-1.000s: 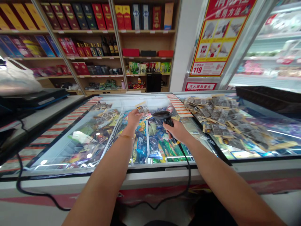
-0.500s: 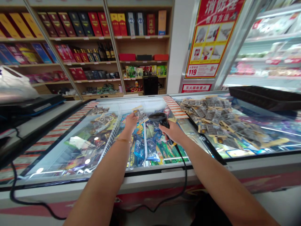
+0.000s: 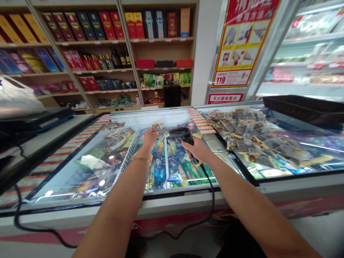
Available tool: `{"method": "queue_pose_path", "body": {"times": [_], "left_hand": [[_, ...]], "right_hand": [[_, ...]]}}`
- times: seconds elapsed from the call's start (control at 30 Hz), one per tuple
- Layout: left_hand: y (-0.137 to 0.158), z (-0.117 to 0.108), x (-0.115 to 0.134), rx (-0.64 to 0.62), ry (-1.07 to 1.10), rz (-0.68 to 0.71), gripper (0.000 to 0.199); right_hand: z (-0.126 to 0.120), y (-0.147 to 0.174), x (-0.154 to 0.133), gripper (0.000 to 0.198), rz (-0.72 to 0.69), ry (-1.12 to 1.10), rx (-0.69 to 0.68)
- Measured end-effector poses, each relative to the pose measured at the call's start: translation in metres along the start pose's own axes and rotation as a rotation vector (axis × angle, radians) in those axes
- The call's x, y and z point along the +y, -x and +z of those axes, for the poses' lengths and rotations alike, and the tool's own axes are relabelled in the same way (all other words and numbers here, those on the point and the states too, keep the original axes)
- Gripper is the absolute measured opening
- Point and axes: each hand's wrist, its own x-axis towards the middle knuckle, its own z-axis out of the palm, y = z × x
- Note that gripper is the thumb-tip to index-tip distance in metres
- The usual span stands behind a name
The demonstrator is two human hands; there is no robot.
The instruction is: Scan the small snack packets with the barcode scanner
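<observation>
My right hand (image 3: 197, 147) is wrapped round the grip of a black handheld barcode scanner (image 3: 180, 132), its head pointing left. A black cable (image 3: 213, 200) runs down from its handle. To the left, my left hand (image 3: 151, 137) is closed on the near left edge of a small clear packet (image 3: 161, 129) with dark contents and a tan border. The scanner's head is close to the packet's right side, apart from it. Both hands are above the glass-topped chest freezer (image 3: 172, 201), over wire-divided sections of colourful packaged goods (image 3: 159, 168).
Many similar packets (image 3: 244, 129) lie piled on the freezer's right glass. A black tray (image 3: 303, 109) stands at the back right. On the left are a white plastic bag (image 3: 18, 96) and a dark device (image 3: 48, 118). Shelves of boxed goods (image 3: 161, 39) line the back wall.
Almost nothing differs. The view has tilted very slightly; both hands, the packet and the scanner keep nearly the same places.
</observation>
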Motion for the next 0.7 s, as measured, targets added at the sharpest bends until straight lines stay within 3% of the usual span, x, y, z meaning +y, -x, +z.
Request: {"method": "queue_pose_path", "body": {"times": [0.27,0.4,0.53,0.7], "left_hand": [[0.003,0.0,0.0,0.056,-0.036,0.05,0.026],[0.004,0.014,0.016,0.071,0.016,-0.061,0.031],[-0.003,0.06,0.048,0.014,0.128,-0.21,0.036],[-0.013,0.161,0.091,-0.147,0.184,-0.321,0.027]], "right_hand": [[0.001,-0.004,-0.001,0.017,0.038,-0.048,0.048],[-0.017,-0.009,-0.002,0.018,0.08,-0.15,0.136],[-0.067,-0.008,-0.003,0.02,0.085,-0.193,0.259],[-0.151,0.007,0.005,0.02,0.148,-0.175,0.451]]}}
